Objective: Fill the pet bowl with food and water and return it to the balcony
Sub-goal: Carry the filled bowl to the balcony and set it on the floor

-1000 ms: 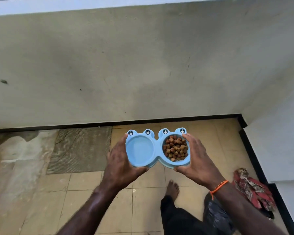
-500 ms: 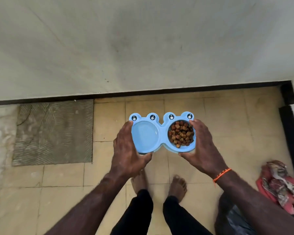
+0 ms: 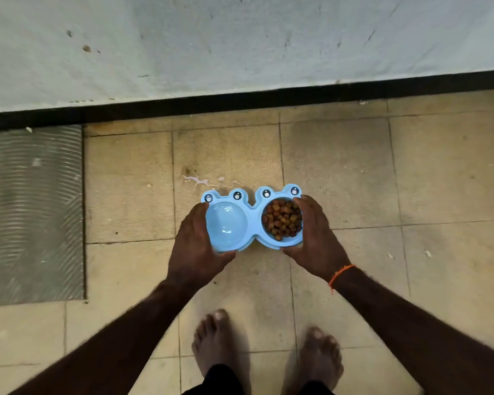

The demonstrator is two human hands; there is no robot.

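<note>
A light blue double pet bowl [image 3: 253,215] with frog eyes along its far rim is held low over the tiled floor. Its left cup holds water [image 3: 226,223] and its right cup is full of brown kibble [image 3: 282,219]. My left hand [image 3: 196,246] grips the bowl's left end with the thumb on the rim. My right hand [image 3: 317,240], with an orange thread at the wrist, grips the right end. I cannot tell whether the bowl touches the floor.
A pale wall [image 3: 240,38] with a black skirting [image 3: 240,101] runs across just beyond the bowl. A grey ribbed mat [image 3: 32,212] lies at the left. A small wet patch [image 3: 208,181] shines on the tiles behind the bowl. My bare feet [image 3: 265,346] stand below.
Both hands have lowered the bowl toward the floor near the wall. My view has tilted down and closer; the red cloth at the right has left the frame.
</note>
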